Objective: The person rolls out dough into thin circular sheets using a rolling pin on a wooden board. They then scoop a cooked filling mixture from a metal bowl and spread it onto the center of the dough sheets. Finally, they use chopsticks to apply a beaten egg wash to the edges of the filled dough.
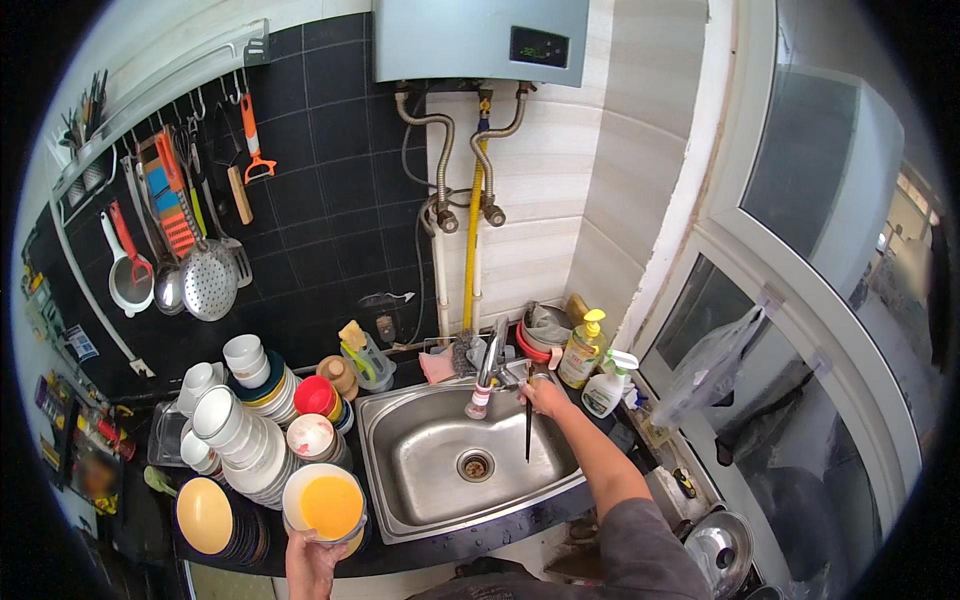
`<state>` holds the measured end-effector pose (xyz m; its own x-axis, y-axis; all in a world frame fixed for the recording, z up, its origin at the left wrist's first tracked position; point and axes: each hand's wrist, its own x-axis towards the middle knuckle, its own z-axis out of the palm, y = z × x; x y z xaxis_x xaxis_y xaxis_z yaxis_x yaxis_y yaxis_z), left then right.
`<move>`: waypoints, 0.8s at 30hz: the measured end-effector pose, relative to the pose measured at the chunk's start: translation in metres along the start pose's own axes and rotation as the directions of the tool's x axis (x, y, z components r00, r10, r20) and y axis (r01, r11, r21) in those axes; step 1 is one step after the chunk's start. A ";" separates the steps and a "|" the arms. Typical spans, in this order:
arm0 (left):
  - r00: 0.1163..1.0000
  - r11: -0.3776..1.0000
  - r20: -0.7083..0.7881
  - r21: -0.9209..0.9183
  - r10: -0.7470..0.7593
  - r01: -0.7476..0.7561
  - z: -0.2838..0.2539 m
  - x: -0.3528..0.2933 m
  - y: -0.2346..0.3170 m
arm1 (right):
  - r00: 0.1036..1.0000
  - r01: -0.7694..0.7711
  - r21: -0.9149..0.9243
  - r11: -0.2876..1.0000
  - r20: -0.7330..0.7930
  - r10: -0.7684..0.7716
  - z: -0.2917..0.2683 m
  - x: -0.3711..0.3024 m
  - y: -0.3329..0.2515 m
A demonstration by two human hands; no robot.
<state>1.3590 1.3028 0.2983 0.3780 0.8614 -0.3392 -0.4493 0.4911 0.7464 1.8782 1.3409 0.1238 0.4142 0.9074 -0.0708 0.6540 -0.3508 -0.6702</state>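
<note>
My left hand (312, 562) grips the near side of a white bowl (293, 490) at the counter's front edge. Inside it is a smooth yellow-orange liquid (332, 506) that looks like beaten egg. Over the far right of the steel sink (420, 490), my right hand (543, 396) is closed around dark chopsticks (528, 435), which point down into the basin. That hand is right beside the faucet (490, 365) and its lever; whether it touches the lever I cannot tell. No running water is visible under the spout.
Left of the sink stand stacked white bowls (222, 415), a red bowl (314, 396) and a pile of plates topped by a yellow one (204, 515). A yellow soap bottle (582, 350) and a spray bottle (607, 388) stand behind the right arm. Utensils hang on the left wall.
</note>
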 end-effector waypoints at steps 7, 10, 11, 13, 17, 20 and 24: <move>0.995 0.995 0.059 -0.055 -0.084 0.087 -0.020 0.012 0.004 | 0.983 -0.016 0.282 0.959 -0.172 0.067 -0.037 -0.076 -0.057; 0.996 0.994 0.020 -0.054 -0.090 0.091 -0.009 0.011 0.012 | 0.955 0.017 -0.024 1.000 -0.297 -0.024 -0.042 -0.113 -0.055; 0.995 0.996 0.047 -0.031 -0.082 0.084 -0.018 0.013 0.012 | 0.942 -0.018 0.032 0.999 -0.335 0.028 -0.042 -0.127 -0.061; 0.988 0.997 0.137 0.000 -0.073 0.073 -0.064 0.031 0.003 | 0.906 -0.006 0.081 0.997 -0.421 0.040 -0.044 -0.154 -0.083; 0.971 0.990 0.193 0.046 -0.141 0.135 -0.079 0.029 0.018 | 0.771 -0.066 -0.083 0.994 -0.637 -0.002 -0.042 -0.205 -0.125; 0.976 0.994 0.189 0.052 -0.108 0.100 -0.118 0.025 0.027 | 0.722 -0.055 -0.227 0.972 -0.682 -0.119 -0.032 -0.223 -0.139; 0.980 0.994 0.169 0.050 -0.108 0.101 -0.131 -0.002 0.050 | 0.688 -0.230 -0.371 0.900 -0.716 -0.120 -0.012 -0.233 -0.168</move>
<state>1.2293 1.3429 0.2611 0.5556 0.7688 -0.3166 -0.3673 0.5686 0.7361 1.6795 1.1850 0.2614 0.6598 0.5007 0.5603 0.7282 -0.6100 -0.3124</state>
